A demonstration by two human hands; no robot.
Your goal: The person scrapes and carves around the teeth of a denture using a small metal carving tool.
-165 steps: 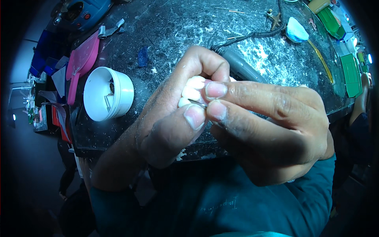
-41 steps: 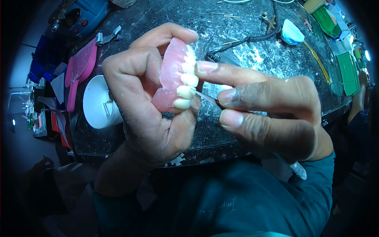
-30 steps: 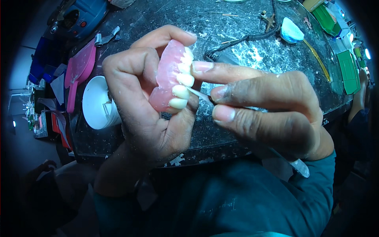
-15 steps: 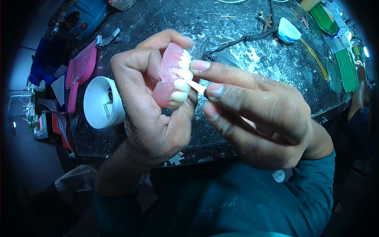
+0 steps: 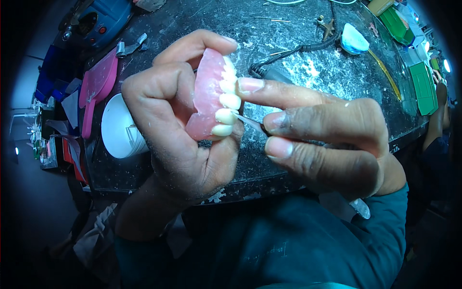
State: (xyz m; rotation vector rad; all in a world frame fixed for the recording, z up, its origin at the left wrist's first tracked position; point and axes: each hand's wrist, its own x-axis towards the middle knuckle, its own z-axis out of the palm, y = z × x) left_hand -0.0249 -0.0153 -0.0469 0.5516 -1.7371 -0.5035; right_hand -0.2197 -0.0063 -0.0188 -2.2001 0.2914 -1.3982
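Observation:
A pink denture [image 5: 207, 91] with a row of cream-white teeth is gripped in my left hand [image 5: 168, 120]. My fingers curl behind and over its top end, the thumb lies by its lower end, and the teeth face right. My right hand [image 5: 337, 137] pinches a slim pointed metal carver [image 5: 252, 124] between thumb and fingers. Its tip meets the edge of a tooth low in the row. Higher up, my right index fingertip rests against the teeth. Most of the carver's shaft is hidden by my hand; a flat pale end shows below it. Pale dust coats my left hand.
A white tub [image 5: 114, 127] with small items inside stands left of my hands, beside a pink dustpan [image 5: 102, 82]. A corded black handpiece [image 5: 276, 75] lies on the dusty dark bench, with a white-blue plaster piece [image 5: 353, 39] beyond. Another person's arm [image 5: 437, 108] shows far right.
The carver's tip has shifted down the tooth row, and its flat end has swung right. My left hand has tilted slightly, turning the tooth fronts more into view.

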